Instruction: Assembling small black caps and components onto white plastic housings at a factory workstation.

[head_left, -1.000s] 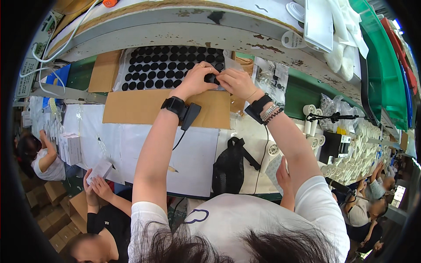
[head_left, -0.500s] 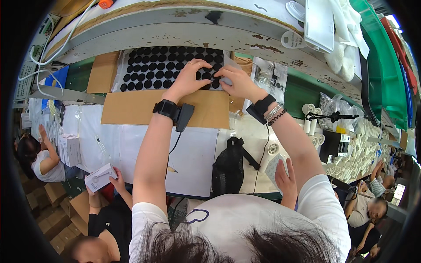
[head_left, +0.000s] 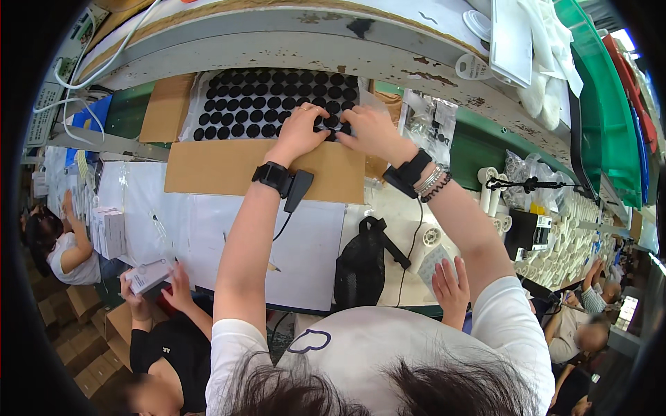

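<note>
Noted dull black faces on the round discs (head_left: 258, 102), plastic or rubber, impossible to tell which, against matt, smooth brown cardboard in the carton flap (head_left: 263, 172). Saw glossy, crinkled clear plastic in the bag (head_left: 424, 118), smooth, shiny green plastic in the bin (head_left: 603, 104), and polished silver metal in the bracelets (head_left: 430, 179). Recorded rough, flaking white paint along the shelf edge (head_left: 277, 52), black mesh cloth in the pouch (head_left: 361, 267), and matt cloth in the white T-shirt (head_left: 381, 333).
</note>
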Tool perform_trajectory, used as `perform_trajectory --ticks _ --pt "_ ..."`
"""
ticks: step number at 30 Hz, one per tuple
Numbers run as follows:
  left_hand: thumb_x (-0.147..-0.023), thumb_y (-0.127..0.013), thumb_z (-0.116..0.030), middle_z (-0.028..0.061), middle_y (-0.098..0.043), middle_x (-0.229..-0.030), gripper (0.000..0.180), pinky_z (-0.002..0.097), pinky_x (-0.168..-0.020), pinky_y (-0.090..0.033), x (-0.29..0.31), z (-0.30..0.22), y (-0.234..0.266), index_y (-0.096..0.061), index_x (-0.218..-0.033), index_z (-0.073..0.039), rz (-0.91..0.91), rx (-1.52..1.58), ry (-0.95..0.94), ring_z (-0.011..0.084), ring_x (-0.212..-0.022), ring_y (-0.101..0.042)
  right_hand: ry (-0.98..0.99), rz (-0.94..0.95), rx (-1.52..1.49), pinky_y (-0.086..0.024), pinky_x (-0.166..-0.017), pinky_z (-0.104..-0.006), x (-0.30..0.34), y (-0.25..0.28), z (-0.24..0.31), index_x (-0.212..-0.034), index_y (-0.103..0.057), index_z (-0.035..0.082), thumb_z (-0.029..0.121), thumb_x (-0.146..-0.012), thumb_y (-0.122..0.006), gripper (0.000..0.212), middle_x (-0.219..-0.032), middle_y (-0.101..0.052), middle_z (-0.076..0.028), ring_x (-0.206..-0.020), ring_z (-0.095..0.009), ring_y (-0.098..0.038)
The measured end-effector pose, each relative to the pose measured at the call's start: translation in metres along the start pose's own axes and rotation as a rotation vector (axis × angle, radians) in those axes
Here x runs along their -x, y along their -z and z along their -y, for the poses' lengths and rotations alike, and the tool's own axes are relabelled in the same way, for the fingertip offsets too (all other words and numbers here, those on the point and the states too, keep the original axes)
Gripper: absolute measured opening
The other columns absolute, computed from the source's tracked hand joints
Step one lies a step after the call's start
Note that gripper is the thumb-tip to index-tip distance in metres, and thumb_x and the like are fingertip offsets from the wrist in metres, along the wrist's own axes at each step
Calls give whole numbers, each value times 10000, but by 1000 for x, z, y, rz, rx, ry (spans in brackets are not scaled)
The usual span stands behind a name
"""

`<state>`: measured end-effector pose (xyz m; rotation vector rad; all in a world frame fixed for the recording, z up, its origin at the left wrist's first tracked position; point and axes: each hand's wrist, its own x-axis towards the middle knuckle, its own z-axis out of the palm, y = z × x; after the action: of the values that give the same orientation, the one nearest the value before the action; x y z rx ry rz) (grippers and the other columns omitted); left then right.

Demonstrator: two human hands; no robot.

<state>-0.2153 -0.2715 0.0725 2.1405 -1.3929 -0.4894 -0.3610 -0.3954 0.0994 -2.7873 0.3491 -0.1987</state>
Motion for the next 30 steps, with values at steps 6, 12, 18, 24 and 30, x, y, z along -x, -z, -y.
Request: perform_trajectory --ticks 6,12,18,24,30 --pt "-707 -692 -181 69 -540 -1110 311 358 -892 -432 -2 0 -3 -623 -1006 -131 -6 -5 -22 256 -1081 -501 -81 -85 37 -487 -681 -376 -6 -13 1 -798 -608 62 334 -694 -690 302 -769 -626 -120 -793 -293 -603" --pt "-705 -692 -184 64 -540 -1115 302 361 -898 -428 -1 3 -3 -629 -994 -128 17 2 -4 257 -1087 -498 -198 -7 8 -490 -630 -382 -10 -12 4 -776 -618 81 332 -632 -719 306 -696 -634 -97 -716 -288 -621" --pt "-705 -695 -195 61 -536 -1125 307 369 -904 -422 -2 2 -2 -628 -997 -127 36 -26 12 257 -1096 -493 -262 37 -13 -492 -624 -373 -13 -10 5 -760 -621 86 330 -617 -717 299 -704 -639 -87 -715 -271 -629" --pt "-705 -701 -208 56 -530 -1132 309 374 -912 -415 -2 2 -2 -630 -995 -129 41 -25 20 252 -1108 -486 -297 55 -31 -499 -641 -360 -11 -8 5 -779 -642 86 329 -614 -723 305 -739 -651 -84 -743 -267 -633" --pt "-704 -703 -215 51 -528 -1134 308 374 -912 -413 -2 3 -3 -630 -992 -130 39 -31 30 248 -1113 -483 -271 112 -21 -502 -656 -364 -12 -5 2 -797 -670 85 325 -604 -736 315 -762 -655 -93 -762 -272 -633"
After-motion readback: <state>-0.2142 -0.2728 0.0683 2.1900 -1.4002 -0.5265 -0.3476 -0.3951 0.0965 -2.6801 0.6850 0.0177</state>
